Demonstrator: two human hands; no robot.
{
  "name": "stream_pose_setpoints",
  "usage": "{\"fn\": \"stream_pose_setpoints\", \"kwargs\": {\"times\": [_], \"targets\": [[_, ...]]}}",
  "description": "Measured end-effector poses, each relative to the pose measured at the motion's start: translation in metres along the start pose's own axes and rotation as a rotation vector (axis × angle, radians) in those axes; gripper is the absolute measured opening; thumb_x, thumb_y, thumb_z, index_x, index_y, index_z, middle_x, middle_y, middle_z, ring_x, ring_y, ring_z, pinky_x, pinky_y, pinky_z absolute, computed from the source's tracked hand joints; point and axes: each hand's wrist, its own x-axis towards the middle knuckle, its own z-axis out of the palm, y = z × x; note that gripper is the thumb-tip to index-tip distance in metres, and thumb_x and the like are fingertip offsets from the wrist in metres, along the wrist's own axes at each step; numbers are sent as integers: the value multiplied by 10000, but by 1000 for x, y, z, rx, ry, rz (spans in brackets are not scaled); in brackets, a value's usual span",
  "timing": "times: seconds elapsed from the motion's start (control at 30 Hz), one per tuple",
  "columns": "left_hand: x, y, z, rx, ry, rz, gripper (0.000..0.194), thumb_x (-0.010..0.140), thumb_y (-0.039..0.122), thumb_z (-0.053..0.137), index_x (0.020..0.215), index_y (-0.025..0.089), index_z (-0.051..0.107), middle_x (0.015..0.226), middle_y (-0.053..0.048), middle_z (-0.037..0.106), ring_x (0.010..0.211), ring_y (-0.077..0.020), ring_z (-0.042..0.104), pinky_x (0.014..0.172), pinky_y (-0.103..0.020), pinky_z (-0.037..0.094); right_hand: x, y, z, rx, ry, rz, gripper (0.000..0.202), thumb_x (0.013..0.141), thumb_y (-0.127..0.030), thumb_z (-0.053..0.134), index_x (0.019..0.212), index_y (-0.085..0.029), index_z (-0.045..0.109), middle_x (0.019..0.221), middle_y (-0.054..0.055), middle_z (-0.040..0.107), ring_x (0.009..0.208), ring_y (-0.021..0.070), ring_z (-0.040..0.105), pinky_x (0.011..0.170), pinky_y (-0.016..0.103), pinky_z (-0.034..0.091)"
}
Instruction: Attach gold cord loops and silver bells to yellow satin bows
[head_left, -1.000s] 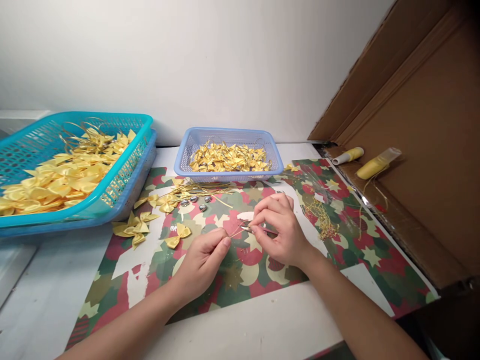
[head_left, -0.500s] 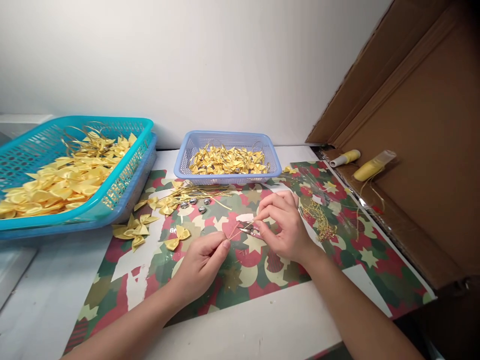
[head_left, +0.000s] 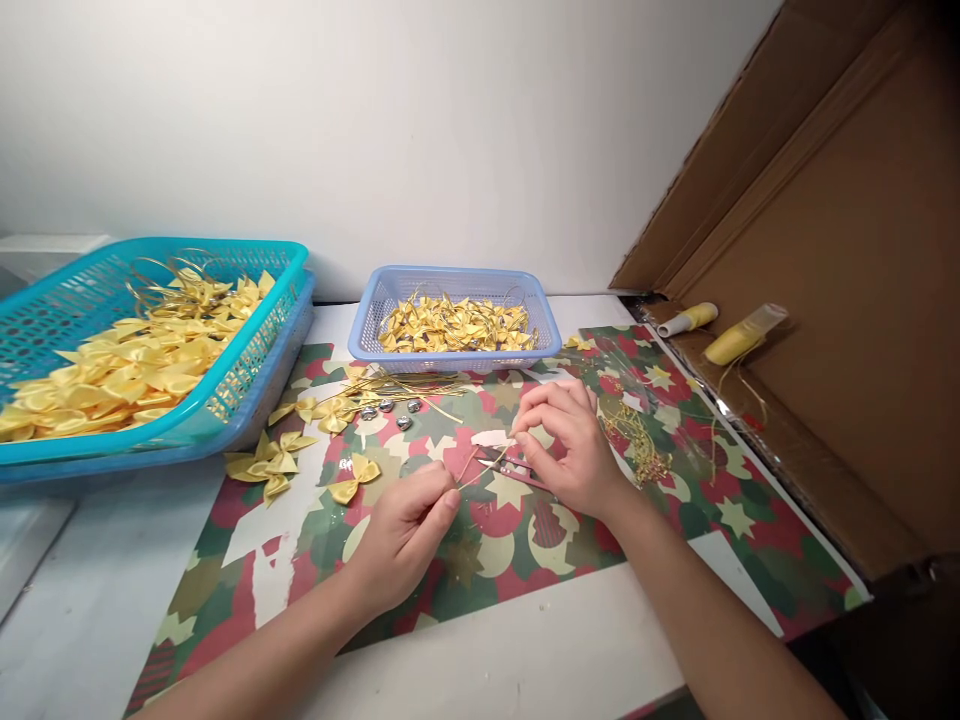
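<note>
Tabletop [head_left: 525, 640], pale; bare strip along the near edge.
Sheet of patterned paper [head_left: 461, 562], red, green and cream stars and discs; laid over the tabletop, white patches showing.
Left hand [head_left: 409, 530]: fingers curled into a loose fist, thumb pressed down on the forefinger, gripping one end of the cord.
Cord [head_left: 480, 474], one length: thin, pale gold, slack-free in its visible part; located between the two hands, above the paper, slanting up toward the right hand. Its ends are hidden in the fingers.
Right hand [head_left: 566, 450]: thumb and forefinger brought together at the tips, pinching the cord's other end; remaining fingers bent and bunched behind.
Thread snips [head_left: 523, 478], one pair: metal blades, pinkish handles; lying just beneath the cord, beside the right hand.
Satin bow [head_left: 355, 480], yellow, single; left of centre, near the left hand.
Bow cluster [head_left: 271, 462], yellow, pieces overlapping; farther left.
Tangle of gold trimmings [head_left: 646, 452], fine; right of the right hand.
Bells [head_left: 386, 405], four, silver, shiny, loosely grouped.
Gold stems [head_left: 420, 385], a thin bundle, just behind the bells.
Turquoise basket [head_left: 253, 340], perforated, heaped with yellow bows; nested in a blue basket [head_left: 294, 335].
Lilac-blue basket [head_left: 454, 358], perforated, holding yellow bows and gold loops.
Tubes [head_left: 739, 340], two, wound with yellow; against cardboard [head_left: 825, 300], brown, at right.
Wall [head_left: 412, 130], white, behind.
</note>
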Motion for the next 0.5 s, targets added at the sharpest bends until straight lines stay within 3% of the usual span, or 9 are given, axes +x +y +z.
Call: {"fn": "stream_pose_setpoints", "kwargs": {"times": [0.13,0.23,0.33,0.43,0.5], "targets": [[-2,-1,-1,-62,5,-31,351,965,235,325,616,202,336,596,41,318,559,-122,317,534,-253,269,1,0,1,77,-9,57,115,822,-156,573,896,-216,637,1011,29,649,1021,212,523,896,390,336],[-2,-1,-2,-92,2,-48,352,972,252,323,627,199,367,610,35,359,579,-127,341,562,-258,287,-2,-6,8,131,-148,49,267,764,-211,672,1027,-234,632,1105,23,640,1050,222,503,910,396,325],[0,1,-1,-94,-4,-35,342,972,252,331,642,197,399,621,31,390,595,-129,364,586,-259,302,-8,-15,20,190,-317,-3,263,742,-286,741,979,-244,634,1109,-3,655,1040,215,493,907,393,311],[1,2,-1,-54,0,-14,340,967,236,342,638,195,414,604,36,384,588,-129,358,585,-257,300,-11,-22,28,217,-362,-14,47,880,-228,600,834,-218,602,1010,-13,684,1026,198,491,884,393,296],[1,3,-1,-30,9,-22,347,964,235,343,624,196,399,593,37,372,582,-129,352,576,-259,293,-10,-23,28,251,-367,-4,160,930,-188,504,787,-208,571,971,-5,686,1009,194,492,870,394,295]]}}
